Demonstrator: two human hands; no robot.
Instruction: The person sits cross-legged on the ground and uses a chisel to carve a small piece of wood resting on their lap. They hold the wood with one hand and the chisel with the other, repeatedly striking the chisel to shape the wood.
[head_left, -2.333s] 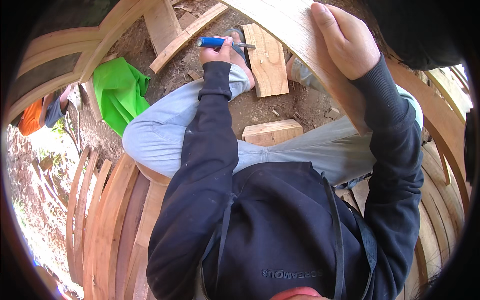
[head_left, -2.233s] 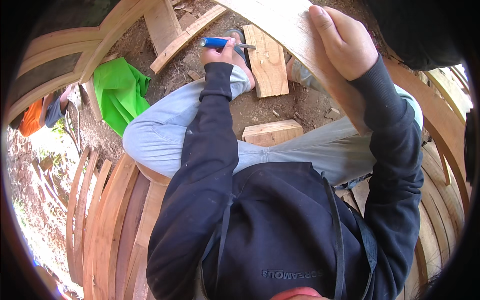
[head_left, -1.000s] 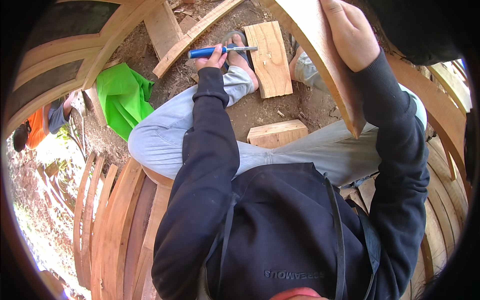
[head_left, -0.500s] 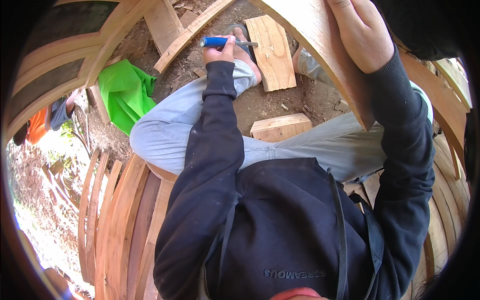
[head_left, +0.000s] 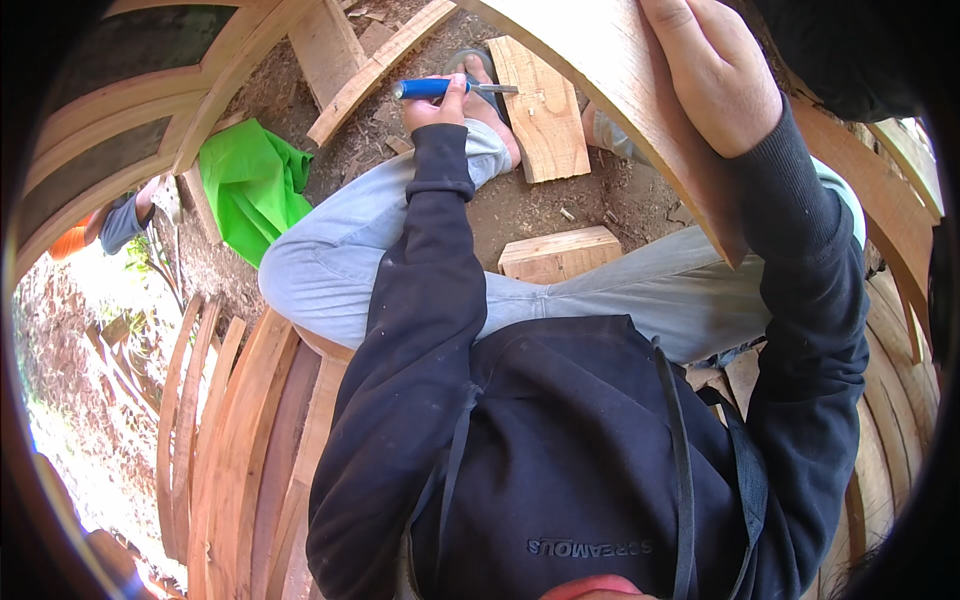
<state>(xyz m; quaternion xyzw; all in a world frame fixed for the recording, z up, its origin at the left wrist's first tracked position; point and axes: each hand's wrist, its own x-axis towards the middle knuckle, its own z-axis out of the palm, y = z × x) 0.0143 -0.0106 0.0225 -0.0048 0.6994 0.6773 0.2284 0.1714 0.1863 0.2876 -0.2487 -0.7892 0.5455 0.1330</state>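
Note:
In my left hand (head_left: 436,108) is a chisel with a blue handle (head_left: 420,89). Its narrow metal blade reaches right, over the left edge of a pale wooden block (head_left: 543,120) with a small cut in its face. The block lies between my feet. At the upper right, my right hand (head_left: 722,75) grips a broad curved wooden board (head_left: 620,85), with its fingertips cut off by the top edge of the picture. The board's pointed lower end comes down over my leg.
A short wooden block (head_left: 561,254) sits on the ground before my crossed legs. Green cloth (head_left: 252,190) lies at left, near a curved wooden strip (head_left: 375,75). Several curved boards (head_left: 240,450) stand behind me at left. Another person's arm (head_left: 125,220) shows at far left.
The curved board and my right hand have shifted slightly left and down. My left hand and the chisel have barely moved.

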